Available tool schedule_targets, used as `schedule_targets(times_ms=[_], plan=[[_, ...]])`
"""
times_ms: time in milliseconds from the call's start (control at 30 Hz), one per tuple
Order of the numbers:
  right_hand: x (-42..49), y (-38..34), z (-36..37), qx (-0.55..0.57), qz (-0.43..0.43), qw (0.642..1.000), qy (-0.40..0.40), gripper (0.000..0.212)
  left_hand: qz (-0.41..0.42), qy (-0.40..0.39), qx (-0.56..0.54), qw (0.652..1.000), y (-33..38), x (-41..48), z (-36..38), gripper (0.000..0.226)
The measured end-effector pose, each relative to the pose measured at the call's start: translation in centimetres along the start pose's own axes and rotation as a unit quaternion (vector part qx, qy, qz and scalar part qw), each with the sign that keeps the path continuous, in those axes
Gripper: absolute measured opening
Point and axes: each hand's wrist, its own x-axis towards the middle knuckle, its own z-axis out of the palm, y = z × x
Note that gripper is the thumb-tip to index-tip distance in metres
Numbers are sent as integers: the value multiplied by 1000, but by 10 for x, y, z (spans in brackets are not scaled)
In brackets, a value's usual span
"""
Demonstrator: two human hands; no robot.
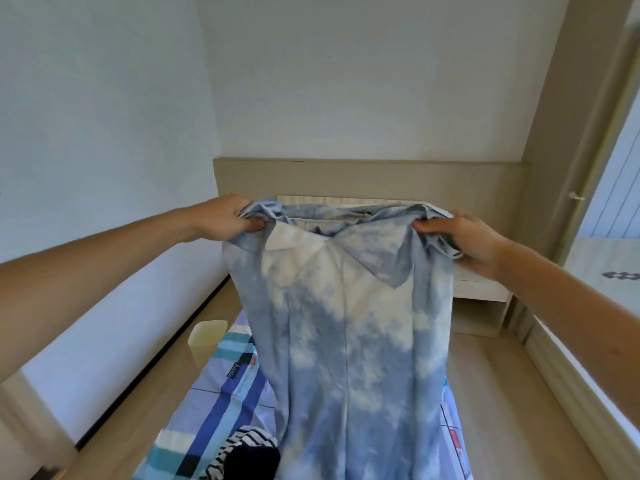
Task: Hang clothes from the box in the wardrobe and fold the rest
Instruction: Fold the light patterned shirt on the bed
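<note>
Garment [349, 341] hangs between left grip [228, 220] and right grip [465, 244].

The blue-and-white tie-dyed cloth garment [346, 323] ran off the bottom edge, so its hem was out of sight, and it covered the middle of the blue checked bedsheet [221, 393]. The fingers of the left hand [228, 216] and right hand [471, 244] were mostly buried in bunched fabric. The black-and-white striped garment [242, 441] was cut off below and partly covered. The sheet's small dark label [235, 370] was unreadable.
</note>
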Motion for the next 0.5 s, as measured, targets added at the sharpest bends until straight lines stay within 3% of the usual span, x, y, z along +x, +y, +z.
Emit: schedule_targets(times_ms=[100, 200, 333, 433, 500], plan=[[5, -11, 12, -29, 47, 993, 101, 10, -125, -19, -175, 976, 24, 9, 16, 3], [1, -23, 32, -20, 33, 992, 120, 12, -141, -66, -323, 933, 61, 18, 26, 12], [-12, -43, 74, 15, -64, 997, 39, 3, -54, -79, -376, 922, 119, 14, 32, 12], [-18, -56, 87, 67, -94, 993, -23, 31, 53, -124, -403, 905, 144, 6, 31, 49], [-23, -65, 82, 54, -84, 991, -87, 49, 129, -117, -400, 900, 139, 10, 33, 59]])
